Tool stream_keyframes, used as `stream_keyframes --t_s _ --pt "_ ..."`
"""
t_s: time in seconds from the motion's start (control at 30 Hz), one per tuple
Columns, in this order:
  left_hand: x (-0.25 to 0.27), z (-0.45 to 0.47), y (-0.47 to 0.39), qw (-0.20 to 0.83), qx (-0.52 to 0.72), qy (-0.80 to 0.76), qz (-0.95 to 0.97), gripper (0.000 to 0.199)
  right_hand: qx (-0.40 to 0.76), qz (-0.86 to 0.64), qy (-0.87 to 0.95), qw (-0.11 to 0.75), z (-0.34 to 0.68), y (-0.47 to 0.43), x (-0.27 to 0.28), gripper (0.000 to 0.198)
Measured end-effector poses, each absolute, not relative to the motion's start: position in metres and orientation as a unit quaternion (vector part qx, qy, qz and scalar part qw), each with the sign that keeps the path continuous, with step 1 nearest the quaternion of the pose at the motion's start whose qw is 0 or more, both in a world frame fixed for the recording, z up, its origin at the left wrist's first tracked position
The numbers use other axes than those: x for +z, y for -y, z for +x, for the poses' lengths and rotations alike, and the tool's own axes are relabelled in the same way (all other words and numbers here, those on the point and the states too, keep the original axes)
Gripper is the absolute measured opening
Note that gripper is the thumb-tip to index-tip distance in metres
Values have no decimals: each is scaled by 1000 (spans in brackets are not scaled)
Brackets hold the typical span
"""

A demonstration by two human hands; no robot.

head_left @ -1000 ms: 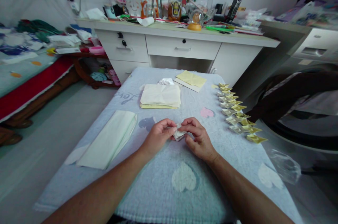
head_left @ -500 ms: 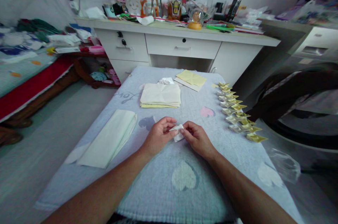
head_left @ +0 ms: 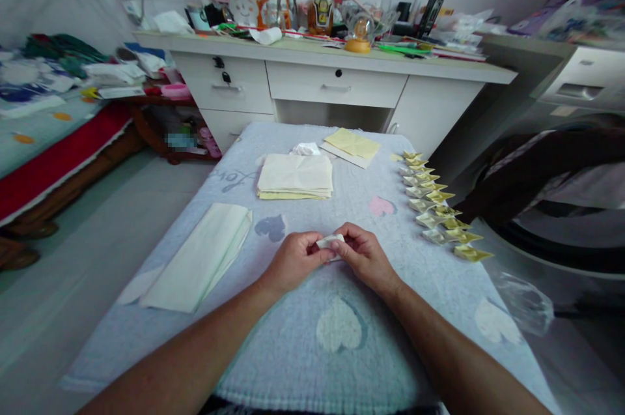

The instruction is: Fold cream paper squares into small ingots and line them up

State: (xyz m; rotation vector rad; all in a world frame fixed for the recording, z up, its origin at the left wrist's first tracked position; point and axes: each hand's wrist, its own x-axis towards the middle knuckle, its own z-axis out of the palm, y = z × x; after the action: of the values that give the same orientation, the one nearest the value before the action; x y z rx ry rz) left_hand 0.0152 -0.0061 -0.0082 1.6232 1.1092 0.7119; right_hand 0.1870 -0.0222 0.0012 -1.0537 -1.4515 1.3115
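A small folded piece of white paper [head_left: 330, 242] is pinched between both hands above the cloth-covered table [head_left: 288, 363]. My left hand [head_left: 299, 257] grips its left side with thumb and curled fingers. On the other side my right hand [head_left: 362, 251] is closed on it, thumb on top. Fingers hide much of the paper, so its exact shape is unclear. Beyond the hands lies a stack of cream and yellow paper sheets [head_left: 295, 174]. Folded paper boats [head_left: 434, 197], white and yellow, stand in two rows along the right edge.
A long folded white sheet [head_left: 198, 258] lies at the left. Farther back are crumpled tissue [head_left: 305, 149] and yellow paper [head_left: 352, 143]. A clear plastic bag [head_left: 525, 304] hangs by the right edge. Behind stands a cluttered white desk [head_left: 312, 57]; a washing machine [head_left: 576, 102] is at the right.
My left fingers have curled in and closed around the white paper, which now looks narrower and tilted. My right hand has kept its hold in nearly the same spot.
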Motion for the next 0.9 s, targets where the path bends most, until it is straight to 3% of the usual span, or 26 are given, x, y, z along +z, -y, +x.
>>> stream_keyframes --t_s 0.6,0.9 --pt "-5 17 9 447 281 -456 716 26 504 -435 597 448 190 20 1 25" --pt "-5 13 5 513 358 -424 655 25 571 -393 571 440 189 21 0 27"
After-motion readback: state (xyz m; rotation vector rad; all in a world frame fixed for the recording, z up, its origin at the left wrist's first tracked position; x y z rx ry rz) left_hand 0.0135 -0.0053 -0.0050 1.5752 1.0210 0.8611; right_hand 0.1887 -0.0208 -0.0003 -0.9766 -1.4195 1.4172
